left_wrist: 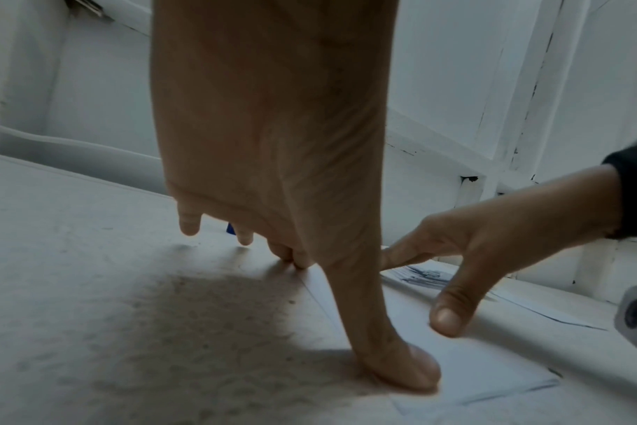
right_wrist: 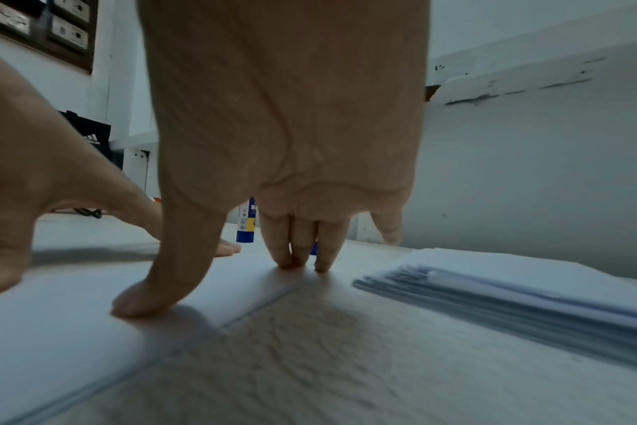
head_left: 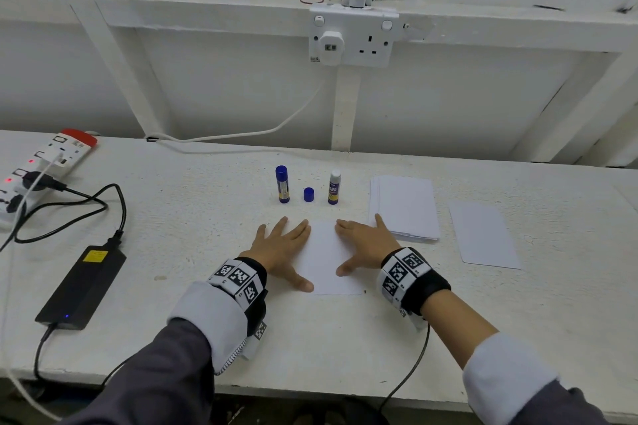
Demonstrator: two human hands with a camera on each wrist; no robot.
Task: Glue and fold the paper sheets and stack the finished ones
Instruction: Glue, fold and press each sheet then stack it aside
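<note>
A narrow white folded sheet (head_left: 324, 260) lies flat on the bench before me. My left hand (head_left: 283, 248) presses its left edge with straight spread fingers, thumb (left_wrist: 408, 371) down near the sheet's front corner. My right hand (head_left: 362, 245) presses the right edge the same way, fingertips (right_wrist: 295, 258) and thumb flat on the paper (right_wrist: 73, 325). A capped blue glue stick (head_left: 282, 184), a loose blue cap (head_left: 308, 194) and an uncapped glue stick (head_left: 334, 187) stand behind the sheet. A stack of white sheets (head_left: 404, 205) lies to the right; a single sheet (head_left: 483, 235) lies further right.
A black power adapter (head_left: 83, 286) with cables sits at the left, a power strip (head_left: 41, 169) behind it. A wall socket (head_left: 352, 36) hangs on the white wall beyond the bench. The bench's front edge (head_left: 310, 390) runs just under my forearms.
</note>
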